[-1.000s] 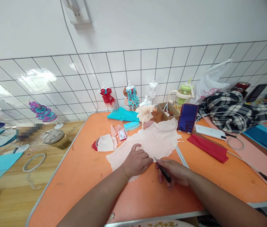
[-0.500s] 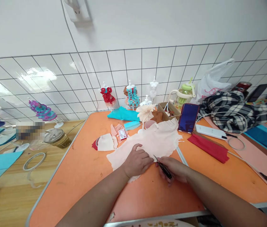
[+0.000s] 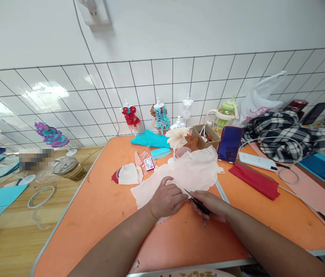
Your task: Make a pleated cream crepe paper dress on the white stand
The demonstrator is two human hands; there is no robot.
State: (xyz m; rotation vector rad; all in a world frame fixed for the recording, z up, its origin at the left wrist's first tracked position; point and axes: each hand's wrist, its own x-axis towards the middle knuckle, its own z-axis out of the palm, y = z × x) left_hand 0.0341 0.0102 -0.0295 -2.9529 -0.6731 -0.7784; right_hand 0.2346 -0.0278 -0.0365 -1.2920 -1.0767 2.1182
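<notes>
A thin, crinkled pale pink sheet (image 3: 191, 169) with ragged edges lies across the orange table; it could be paper or cloth. My left hand (image 3: 168, 198) rests on its near part, fingers curled, fingertips pinching the near edge. In my right hand (image 3: 210, 204), just right of it, are small black-handled scissors (image 3: 200, 206). Their slim blades stand a little apart at the sheet's near edge, close to my left fingertips. Beyond the sheet, a small dress form (image 3: 176, 124) wears a cream pleated piece (image 3: 177, 137).
Small dress forms in red (image 3: 130, 116) and turquoise (image 3: 161, 116) stand by the wall. A phone (image 3: 229, 144) leans near a cardboard box (image 3: 207, 137). A power bank (image 3: 257, 161), its cable and a red folded piece (image 3: 254, 181) lie right. A matchbox-like box (image 3: 149, 164) sits left.
The scissors have shifted slightly to the left, and their blades now show apart. My left hand stays nearly in place on the sheet.
</notes>
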